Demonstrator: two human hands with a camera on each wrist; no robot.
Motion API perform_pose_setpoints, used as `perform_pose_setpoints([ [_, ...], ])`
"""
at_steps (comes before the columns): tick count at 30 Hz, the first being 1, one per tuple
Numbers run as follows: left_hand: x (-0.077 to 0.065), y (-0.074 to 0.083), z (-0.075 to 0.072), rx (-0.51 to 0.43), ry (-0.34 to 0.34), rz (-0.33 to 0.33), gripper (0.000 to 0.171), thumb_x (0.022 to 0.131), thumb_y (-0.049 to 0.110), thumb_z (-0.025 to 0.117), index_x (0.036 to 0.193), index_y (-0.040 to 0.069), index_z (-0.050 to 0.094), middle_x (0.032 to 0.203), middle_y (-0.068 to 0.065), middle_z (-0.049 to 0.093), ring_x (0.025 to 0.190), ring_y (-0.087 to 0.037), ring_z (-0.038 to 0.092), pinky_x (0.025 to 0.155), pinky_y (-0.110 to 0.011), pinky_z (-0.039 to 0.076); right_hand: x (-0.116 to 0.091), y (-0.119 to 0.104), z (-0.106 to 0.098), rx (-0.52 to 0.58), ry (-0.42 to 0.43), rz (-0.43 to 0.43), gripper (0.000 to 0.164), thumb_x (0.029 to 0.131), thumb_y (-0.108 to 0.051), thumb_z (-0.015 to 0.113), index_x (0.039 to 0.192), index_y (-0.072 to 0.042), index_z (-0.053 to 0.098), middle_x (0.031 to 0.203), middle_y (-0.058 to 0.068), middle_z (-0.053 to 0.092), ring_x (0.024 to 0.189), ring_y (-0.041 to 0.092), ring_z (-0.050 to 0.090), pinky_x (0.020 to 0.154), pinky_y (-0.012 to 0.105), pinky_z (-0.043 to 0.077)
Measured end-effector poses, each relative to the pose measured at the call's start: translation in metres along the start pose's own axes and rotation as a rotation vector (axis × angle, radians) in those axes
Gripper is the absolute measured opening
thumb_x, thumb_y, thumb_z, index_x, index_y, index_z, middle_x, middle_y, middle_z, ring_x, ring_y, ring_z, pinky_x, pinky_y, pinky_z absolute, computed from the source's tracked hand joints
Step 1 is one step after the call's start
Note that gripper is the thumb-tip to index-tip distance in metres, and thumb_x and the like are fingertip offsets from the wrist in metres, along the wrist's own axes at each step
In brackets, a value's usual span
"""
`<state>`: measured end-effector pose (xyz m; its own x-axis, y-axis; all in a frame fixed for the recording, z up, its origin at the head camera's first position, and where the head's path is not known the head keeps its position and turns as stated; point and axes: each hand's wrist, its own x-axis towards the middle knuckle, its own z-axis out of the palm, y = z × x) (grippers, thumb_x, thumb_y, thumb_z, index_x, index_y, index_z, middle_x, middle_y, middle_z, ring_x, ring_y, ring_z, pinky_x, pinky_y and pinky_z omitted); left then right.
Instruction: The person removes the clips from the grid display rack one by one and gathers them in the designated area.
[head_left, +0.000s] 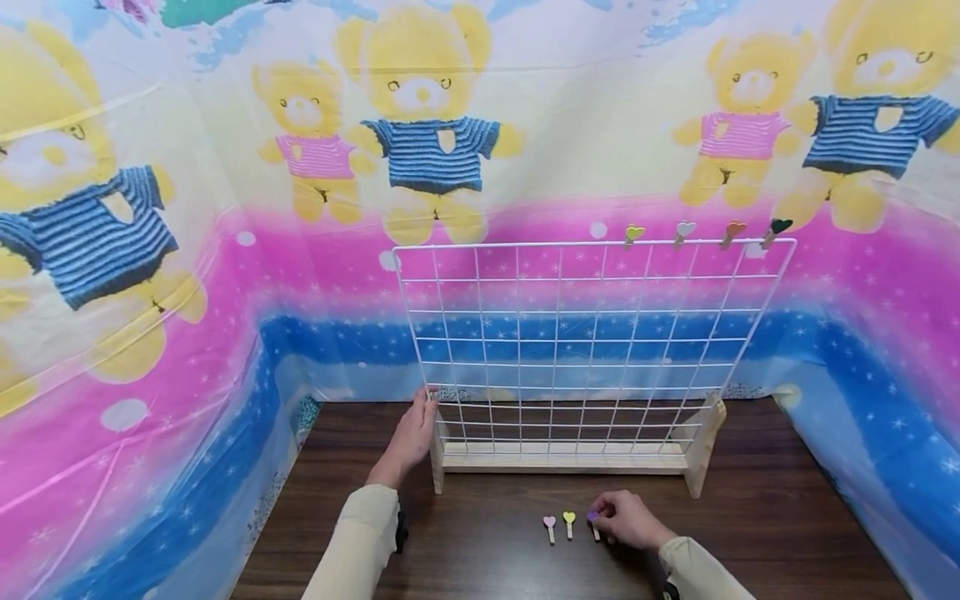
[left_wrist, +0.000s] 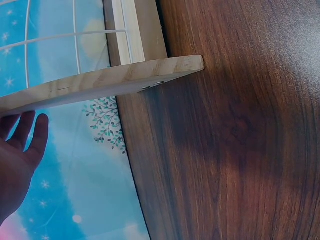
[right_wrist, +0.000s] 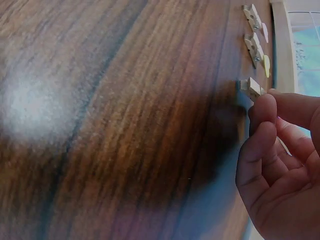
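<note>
My right hand (head_left: 628, 518) pinches a small wooden clothespin with a purple heart (head_left: 593, 517) at the table, in front of the grid. In the right wrist view its wooden end (right_wrist: 252, 88) sticks out from the fingertips; the heart is mostly covered. Left of it lie a clothespin with a yellow heart (head_left: 569, 520) and one with a pink heart (head_left: 550, 524). My left hand (head_left: 411, 433) is at the left side of a white wire grid (head_left: 558, 342). Its extended fingers (left_wrist: 37, 140) touch the wooden side panel (left_wrist: 100, 82) of the stand; the thumb is hidden.
Along the grid's top bar, toward the right, are clipped clothespins with yellow (head_left: 635, 234), white (head_left: 685, 231), orange (head_left: 735, 232) and dark green (head_left: 780, 227) hearts. The wooden base (head_left: 562, 460) stands on a dark brown table (head_left: 480, 542). A bear-print cloth (head_left: 570, 150) surrounds the back and sides.
</note>
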<state>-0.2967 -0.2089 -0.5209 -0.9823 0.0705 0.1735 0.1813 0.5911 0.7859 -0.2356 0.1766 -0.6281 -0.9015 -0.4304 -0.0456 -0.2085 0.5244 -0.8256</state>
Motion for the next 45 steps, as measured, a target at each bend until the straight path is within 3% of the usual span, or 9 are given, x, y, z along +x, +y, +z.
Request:
perform_pose_setpoints([
  [13, 0.0, -0.001, 0.0, -0.005, 0.006, -0.004, 0.036, 0.105, 0.027, 0.03, 0.139, 0.015, 0.036, 0.133, -0.021, 0.048, 0.123, -0.035, 0.045, 0.097, -0.054, 0.035, 0.002, -0.001, 0.006, -0.046, 0.046, -0.002, 0.006, 0.087, -0.008, 0.067, 0.084, -0.001, 0.066, 0.07, -0.002, 0.059, 0.048, 0.007, 0.051, 0.046, 0.025, 0.044],
  [22, 0.0, 0.001, 0.0, -0.003, 0.0, -0.008, 0.036, 0.106, 0.027, 0.029, 0.14, 0.016, 0.035, 0.133, -0.019, 0.047, 0.121, -0.033, 0.047, 0.096, -0.054, 0.036, 0.003, 0.002, 0.008, -0.047, 0.064, 0.002, 0.005, 0.086, -0.006, 0.067, 0.085, -0.002, 0.067, 0.069, -0.001, 0.06, 0.048, 0.01, 0.052, 0.045, 0.025, 0.044],
  [29, 0.001, 0.001, 0.0, 0.011, -0.001, -0.006, 0.039, 0.106, 0.028, 0.028, 0.142, 0.014, 0.034, 0.094, -0.016, 0.052, 0.096, -0.03, 0.05, 0.081, -0.046, 0.039, 0.003, 0.0, 0.008, -0.061, 0.081, 0.007, 0.004, 0.085, -0.006, 0.067, 0.084, -0.002, 0.066, 0.067, -0.001, 0.06, 0.048, 0.01, 0.052, 0.044, 0.025, 0.044],
  [32, 0.001, 0.0, 0.0, 0.016, -0.001, -0.003, 0.041, 0.105, 0.032, 0.027, 0.141, 0.014, 0.034, 0.09, -0.013, 0.05, 0.095, -0.029, 0.05, 0.08, -0.045, 0.039, 0.003, 0.001, 0.007, -0.095, 0.084, -0.003, 0.006, 0.085, -0.009, 0.068, 0.084, -0.003, 0.067, 0.067, -0.003, 0.059, 0.05, 0.008, 0.052, 0.046, 0.025, 0.044],
  [39, 0.0, -0.001, 0.001, 0.01, 0.013, 0.013, 0.04, 0.105, 0.03, 0.028, 0.142, 0.013, 0.034, 0.12, -0.018, 0.054, 0.106, -0.03, 0.051, 0.088, -0.051, 0.039, 0.002, -0.002, -0.01, -0.253, 0.138, -0.024, 0.01, 0.082, -0.014, 0.072, 0.087, -0.006, 0.069, 0.072, -0.007, 0.059, 0.064, 0.004, 0.052, 0.058, 0.024, 0.043],
  [43, 0.0, -0.001, 0.002, 0.013, 0.017, 0.008, 0.038, 0.105, 0.025, 0.03, 0.141, 0.014, 0.035, 0.115, -0.016, 0.054, 0.102, -0.029, 0.051, 0.085, -0.049, 0.04, 0.002, -0.013, -0.029, -0.301, 0.172, -0.046, 0.01, 0.081, -0.009, 0.072, 0.09, -0.005, 0.068, 0.078, -0.006, 0.06, 0.07, 0.007, 0.056, 0.063, 0.026, 0.046],
  [45, 0.001, -0.001, 0.001, 0.018, 0.014, 0.007, 0.038, 0.105, 0.024, 0.03, 0.141, 0.013, 0.035, 0.104, -0.014, 0.054, 0.096, -0.028, 0.051, 0.081, -0.047, 0.04, 0.002, -0.022, -0.04, -0.321, 0.193, -0.077, 0.011, 0.081, -0.008, 0.072, 0.091, -0.005, 0.069, 0.08, -0.005, 0.062, 0.072, 0.008, 0.058, 0.064, 0.027, 0.047],
])
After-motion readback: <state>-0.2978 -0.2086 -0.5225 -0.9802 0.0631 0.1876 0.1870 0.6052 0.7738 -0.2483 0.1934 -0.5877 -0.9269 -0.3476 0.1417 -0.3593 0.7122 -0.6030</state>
